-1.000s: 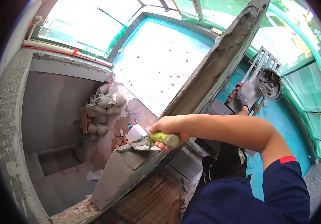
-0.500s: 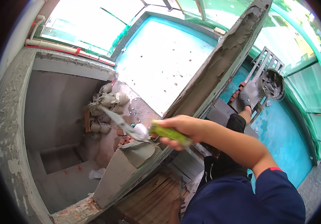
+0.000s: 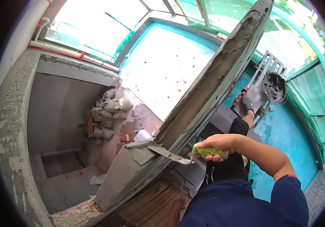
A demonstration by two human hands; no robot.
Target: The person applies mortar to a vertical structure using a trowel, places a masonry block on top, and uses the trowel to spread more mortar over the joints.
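My right hand (image 3: pixel 216 145) is closed round the yellow-green handle of a trowel (image 3: pixel 170 154). Its mortar-smeared blade points left and lies across the corner of the wall top. Grey wet mortar (image 3: pixel 211 81) coats the top of this long narrow wall, ridged along its left edge. On the wall's near end, a lump of mortar (image 3: pixel 139 152) sits just beyond the blade tip. My left hand (image 3: pixel 176 206) is low in the picture, in shade beside the wall; its fingers are too dark to make out.
A bucket of mortar (image 3: pixel 274 89) stands near my foot, by a metal ladder-like frame (image 3: pixel 270 64) and bricks. Left of the wall, the floor drops to a deep recess (image 3: pixel 62 162), with stacked sandbags (image 3: pixel 109 109) behind. Wooden boards (image 3: pixel 153 204) lie below.
My right hand has drawn the trowel to the right and down toward me. The blade has swung from pointing up over the recess to lying across the wall's edge.
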